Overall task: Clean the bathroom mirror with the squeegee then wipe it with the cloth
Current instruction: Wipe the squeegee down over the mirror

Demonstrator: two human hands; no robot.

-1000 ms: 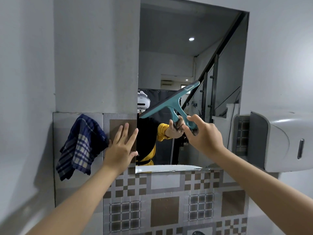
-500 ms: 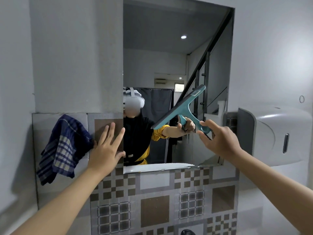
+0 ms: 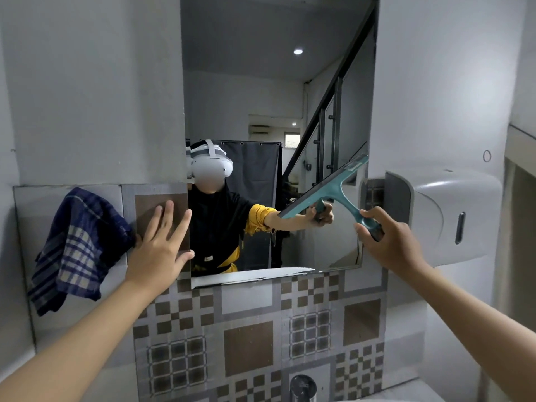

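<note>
Currently squeegee step, cloth step not started. Right hand (image 3: 390, 242) grips the handle of the teal squeegee (image 3: 327, 188), fingers curled round it; blade tilted, low end left, high end right, lying at the mirror's (image 3: 246, 82) right side, roughly mid-height. Blade looks against the glass, but contact can't be confirmed from this angle. Left hand (image 3: 161, 245) flat and spread on the tiled wall (image 3: 249, 346) just beside the mirror's left edge, fingers straight, holding nothing, likely bracing. Cloth (image 3: 75, 250), blue plaid, hangs on the wall to the left, its right edge touching or right at the left hand's thumb side; how it's fixed there isn't visible.

Judgement: mid-pass on the lower right of the mirror. Next move calls for keeping the blade pressed evenly and drawing it across or down, with the edge flat, since a tilted blade may leave streaks. Upper mirror is high; reaching it needs a stretch.

Around: white paper dispenser (image 3: 446, 216) mounted just right of the mirror, close to the squeegee's high end and the gripping hand; could block a stroke running off the right edge. Bottom edge of the mirror looks chipped or peeling; the blade may catch there. Tap top (image 3: 303, 385) below. Cloth is within easy reach of the left hand for the wipe
</note>
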